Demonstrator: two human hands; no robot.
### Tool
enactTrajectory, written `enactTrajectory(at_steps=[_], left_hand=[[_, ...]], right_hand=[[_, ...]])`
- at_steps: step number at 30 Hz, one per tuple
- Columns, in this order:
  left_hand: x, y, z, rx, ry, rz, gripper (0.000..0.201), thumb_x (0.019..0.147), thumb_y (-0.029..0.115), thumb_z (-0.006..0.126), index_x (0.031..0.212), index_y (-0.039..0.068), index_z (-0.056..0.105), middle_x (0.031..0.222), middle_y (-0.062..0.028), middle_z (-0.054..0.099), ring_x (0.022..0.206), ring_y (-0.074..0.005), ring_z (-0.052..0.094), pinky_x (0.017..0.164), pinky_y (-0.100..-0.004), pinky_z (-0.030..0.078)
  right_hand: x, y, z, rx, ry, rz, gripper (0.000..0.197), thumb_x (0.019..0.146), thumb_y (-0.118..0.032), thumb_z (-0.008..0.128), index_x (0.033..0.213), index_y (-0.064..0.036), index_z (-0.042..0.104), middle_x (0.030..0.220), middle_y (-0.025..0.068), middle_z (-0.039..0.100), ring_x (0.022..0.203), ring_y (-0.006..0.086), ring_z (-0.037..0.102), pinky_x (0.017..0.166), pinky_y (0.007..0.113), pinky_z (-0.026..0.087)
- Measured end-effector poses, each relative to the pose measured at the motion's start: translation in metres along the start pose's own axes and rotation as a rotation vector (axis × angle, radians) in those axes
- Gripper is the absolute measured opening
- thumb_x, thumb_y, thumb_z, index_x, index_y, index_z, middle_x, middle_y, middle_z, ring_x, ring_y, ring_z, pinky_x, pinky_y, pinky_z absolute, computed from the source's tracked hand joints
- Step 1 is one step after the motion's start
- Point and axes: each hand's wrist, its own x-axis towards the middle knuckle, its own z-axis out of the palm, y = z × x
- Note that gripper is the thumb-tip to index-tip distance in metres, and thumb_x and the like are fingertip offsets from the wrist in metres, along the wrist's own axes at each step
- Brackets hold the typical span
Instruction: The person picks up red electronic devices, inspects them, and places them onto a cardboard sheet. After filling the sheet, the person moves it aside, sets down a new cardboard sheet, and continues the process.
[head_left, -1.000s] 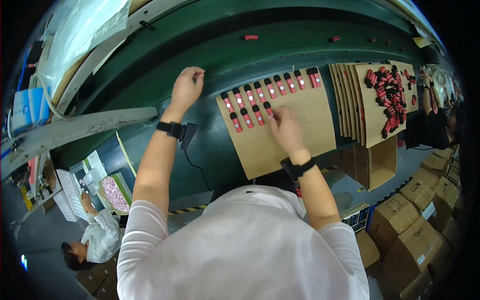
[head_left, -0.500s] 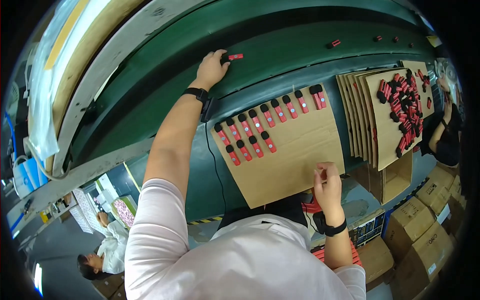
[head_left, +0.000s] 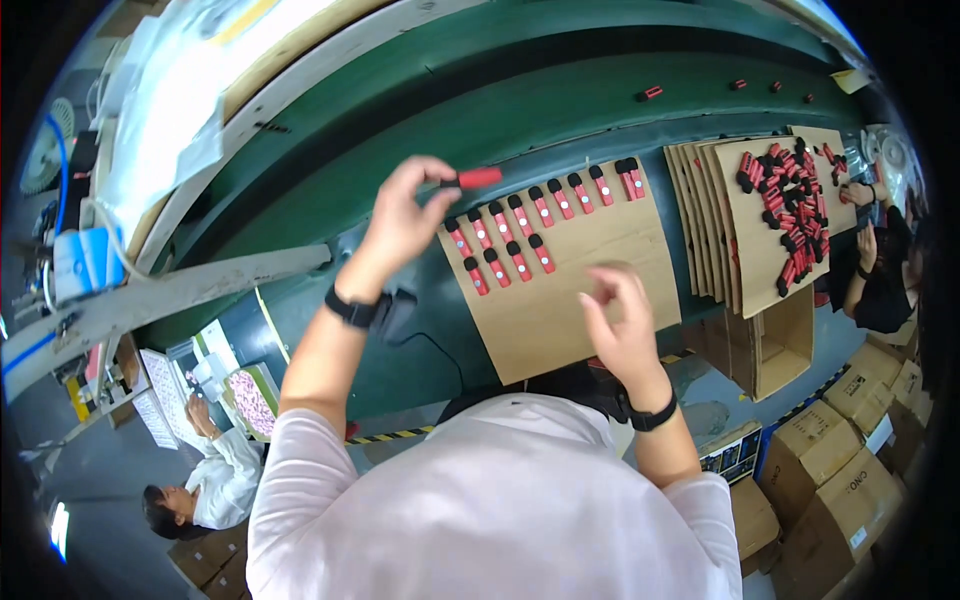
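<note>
Between the thumb and fingers of my left hand is a small red device with a black end, held above the far left corner of a flat cardboard sheet. Similar red pieces with black caps and pale round dots lie along the sheet's far edge, with a shorter second row at its left. My right hand hovers over the near right part of the sheet, thumb and fingers apart, holding nothing.
Several red pieces lie on the green belt beyond. At right, stacked cardboard sheets carry a heap of red pieces, near a co-worker's hands. Cartons stand below right. Another person works at far left.
My left hand has lifted the red device off the belt and brought it nearer, toward the sheet. My right hand has moved slightly left and farther over the sheet, its fingers opening.
</note>
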Motion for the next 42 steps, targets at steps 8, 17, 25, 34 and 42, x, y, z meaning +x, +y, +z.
enactTrajectory(at_steps=[8,17,25,34,42], left_hand=[[-0.102,0.108,-0.043,-0.105,0.080,0.218,0.025,0.073,-0.003,0.072,0.095,0.003,0.061,0.097,-0.0113,0.066,0.093,-0.0273,0.064,0.084,-0.0357,0.050],[-0.152,0.139,-0.062,-0.282,0.151,0.279,0.032,0.071,-0.002,0.073,0.101,0.003,0.063,0.096,-0.0130,0.065,0.089,-0.0267,0.064,0.079,-0.0339,0.050],[-0.160,0.165,-0.071,-0.304,0.079,0.328,0.033,0.068,0.002,0.077,0.099,0.003,0.065,0.091,-0.0108,0.063,0.084,-0.0242,0.059,0.074,-0.0327,0.049],[-0.159,0.166,-0.067,-0.285,0.071,0.412,0.032,0.068,0.002,0.078,0.097,0.003,0.066,0.089,-0.0093,0.061,0.082,-0.0232,0.058,0.072,-0.0316,0.048],[-0.160,0.170,-0.063,-0.455,0.099,0.163,0.026,0.075,0.008,0.076,0.098,0.002,0.065,0.091,-0.0087,0.062,0.085,-0.0211,0.059,0.076,-0.0299,0.048]], right_hand=[[0.009,-0.083,0.034,0.186,-0.225,-0.288,0.035,0.078,-0.001,0.072,0.112,-0.0008,0.062,0.099,0.0111,0.065,0.082,0.0192,0.061,0.073,0.030,0.048],[-0.033,-0.132,0.025,0.092,-0.208,-0.399,0.031,0.078,0.001,0.072,0.108,0.0000,0.064,0.094,0.0100,0.065,0.082,0.0181,0.061,0.073,0.029,0.048],[-0.057,-0.142,0.015,0.236,-0.206,-0.432,0.030,0.077,0.001,0.074,0.105,0.0047,0.063,0.093,0.0113,0.064,0.083,0.0182,0.059,0.074,0.028,0.047],[-0.067,-0.148,0.010,0.222,-0.186,-0.465,0.028,0.077,0.003,0.074,0.102,0.0049,0.062,0.093,0.0133,0.064,0.083,0.0198,0.059,0.074,0.029,0.047],[-0.063,-0.139,0.009,0.179,-0.111,-0.530,0.030,0.075,0.004,0.073,0.102,0.0027,0.062,0.093,0.0127,0.063,0.082,0.0205,0.058,0.074,0.029,0.047]])
